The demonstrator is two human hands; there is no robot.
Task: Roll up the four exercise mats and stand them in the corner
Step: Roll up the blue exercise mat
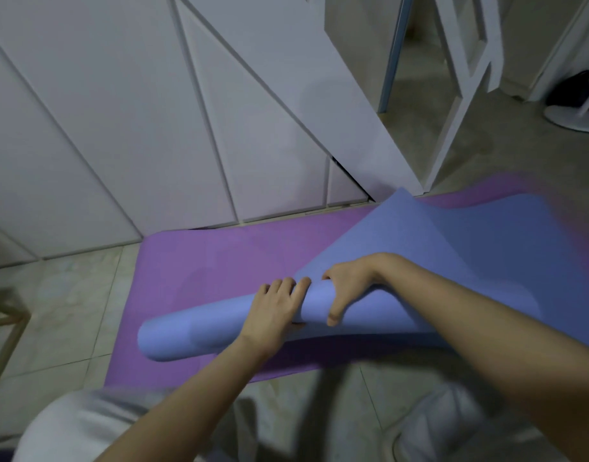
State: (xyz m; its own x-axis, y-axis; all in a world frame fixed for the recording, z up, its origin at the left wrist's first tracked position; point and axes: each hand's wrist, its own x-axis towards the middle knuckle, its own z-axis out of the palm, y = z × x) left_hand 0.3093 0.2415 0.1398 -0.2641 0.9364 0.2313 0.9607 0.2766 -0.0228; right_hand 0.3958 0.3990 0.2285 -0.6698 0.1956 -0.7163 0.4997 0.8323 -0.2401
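A blue exercise mat (200, 328) lies partly rolled on top of a purple mat (226, 258) spread flat on the floor. The roll's free end points left; the unrolled blue sheet (486, 248) lifts up and away to the right. My left hand (275, 308) grips the roll from the near side, fingers curled over its top. Just to its right, my right hand (344, 288) wraps the roll, thumb on the near face and fingers over the far side. No other mats are in view.
White panelled cupboard doors (153, 128) run along the far edge of the purple mat. A white frame (459, 95) and a round white stand base (576, 118) are at the back right. A wooden frame (6, 325) sits at the left edge. My knees are below.
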